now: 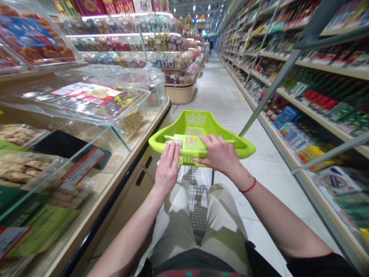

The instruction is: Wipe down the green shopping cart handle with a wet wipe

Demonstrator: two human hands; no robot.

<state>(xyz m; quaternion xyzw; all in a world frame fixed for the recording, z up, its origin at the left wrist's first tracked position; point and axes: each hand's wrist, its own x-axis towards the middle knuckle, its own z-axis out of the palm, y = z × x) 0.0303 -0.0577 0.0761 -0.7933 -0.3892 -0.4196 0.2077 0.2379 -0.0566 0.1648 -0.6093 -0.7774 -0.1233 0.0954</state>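
Note:
A bright green plastic shopping basket with perforated walls is in front of my knees. Across its near side runs the green handle, whose flat middle carries a small orange print. My left hand presses a folded white tissue onto the handle's left part, fingers together and pointing forward. On the right, my right hand is wrapped over the handle, with the thumb along its near edge. The inside of the basket is partly hidden by the handle and my hands.
At left stands a glass-edged display counter with packed pastries. Further on, lit shelves hold packaged goods. Long shelves of goods line the right, with grey metal bars nearer me. A pale tiled aisle runs between.

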